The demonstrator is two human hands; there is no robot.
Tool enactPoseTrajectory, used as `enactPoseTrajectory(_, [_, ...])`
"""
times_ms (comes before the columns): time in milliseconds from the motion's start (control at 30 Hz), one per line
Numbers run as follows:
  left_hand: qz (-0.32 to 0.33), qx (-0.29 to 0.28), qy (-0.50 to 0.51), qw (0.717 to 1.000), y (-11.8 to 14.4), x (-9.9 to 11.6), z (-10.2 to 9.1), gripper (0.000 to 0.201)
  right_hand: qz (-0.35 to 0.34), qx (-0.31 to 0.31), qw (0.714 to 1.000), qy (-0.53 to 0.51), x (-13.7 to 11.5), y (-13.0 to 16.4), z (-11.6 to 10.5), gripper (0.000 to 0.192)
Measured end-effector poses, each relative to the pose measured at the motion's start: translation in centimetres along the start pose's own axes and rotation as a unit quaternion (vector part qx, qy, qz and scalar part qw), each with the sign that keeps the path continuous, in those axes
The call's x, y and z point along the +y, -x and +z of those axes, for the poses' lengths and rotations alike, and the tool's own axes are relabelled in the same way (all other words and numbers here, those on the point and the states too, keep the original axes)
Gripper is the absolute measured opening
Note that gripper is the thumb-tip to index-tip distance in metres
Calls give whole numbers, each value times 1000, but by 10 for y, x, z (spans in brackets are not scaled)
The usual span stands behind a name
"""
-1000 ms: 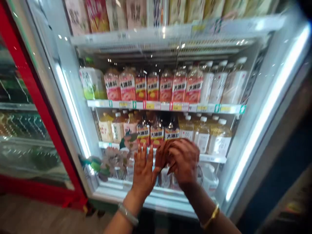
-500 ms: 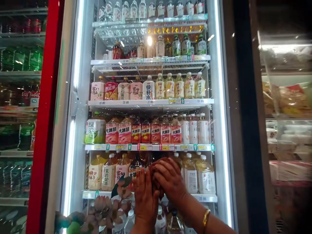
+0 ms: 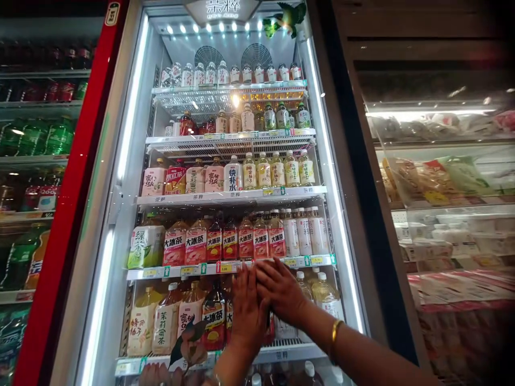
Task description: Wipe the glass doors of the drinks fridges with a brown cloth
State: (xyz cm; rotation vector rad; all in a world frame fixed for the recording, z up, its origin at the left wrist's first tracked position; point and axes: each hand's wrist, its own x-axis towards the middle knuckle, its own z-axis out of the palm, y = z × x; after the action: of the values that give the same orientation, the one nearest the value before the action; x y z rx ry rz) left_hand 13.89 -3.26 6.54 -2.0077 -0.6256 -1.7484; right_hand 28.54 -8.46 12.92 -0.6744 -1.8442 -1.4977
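Both hands sit at 6 o'clock in front of the drinks fridge (image 3: 100,300): left hand (image 3: 248,313) flat and empty, right hand (image 3: 281,292) laid over it, so they're mid-reach at the tea bottles (image 3: 213,321), and any pick needs fingers around 1 bottle.

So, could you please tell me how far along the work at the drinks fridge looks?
Done: the upper shelves stand full, bottles in rows. In hand: the left hand and right hand press together around a dark bottle on the lower shelf; the grip itself is hidden. Left: that bottle isn't clearly in or out.
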Motion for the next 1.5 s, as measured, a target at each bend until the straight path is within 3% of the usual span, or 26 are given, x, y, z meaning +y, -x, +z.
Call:
enactPoseTrajectory(100, [14,6,15,1000,-58,2,1,69,38,17,999,31,38,-27,-15,26])
enactPoseTrajectory(167, [15,-2,27,1000,-77,7,5,69,105,36,993,42,42,-27,-21,26])
enactPoseTrajectory(267, [26,-26,50,998,-77,16,13,69,157,42,986,42,19,-9,-21,34])
enactPoseTrajectory(367, [31,-18,66,997,-64,21,17,67,134,14,990,31,1,5,-18,46])
enactPoseTrajectory(433, [27,5,70,997,-62,23,18,67,89,1,996,27,12,0,-19,42])
enactPoseTrajectory(500, [36,10,66,997,-69,24,18,67,50,4,998,36,39,-12,-23,32])
enactPoseTrajectory(633, [75,-16,50,996,-98,26,19,68,96,26,992,72,84,-22,-37,24])
enactPoseTrajectory(767, [54,10,29,998,-123,26,26,67,145,42,984,95,69,-3,-39,19])
enactPoseTrajectory(867, [45,4,7,999,-140,23,28,62,87,42,991,97,63,-3,-32,23])
enactPoseTrajectory(967, [40,12,-23,999,-159,24,24,60,46,39,992,115,93,-21,-37,14])
enactPoseTrajectory(1100, [32,34,-40,998,-183,36,23,61,131,61,979,147,135,-30,-54,14])
enactPoseTrajectory(1167, [47,38,-36,998,-191,44,28,62,148,68,974,159,131,-21,-54,15])
enactPoseTrajectory(1333, [92,39,-26,995,-192,51,40,56,82,66,984,142,108,-5,-38,28])
enactPoseTrajectory(1433, [104,51,-31,993,-187,50,43,54,44,58,985,156,137,-19,-48,26])
enactPoseTrajectory(1500, [117,39,-39,992,-184,52,43,55,110,61,976,180,161,-27,-61,22])
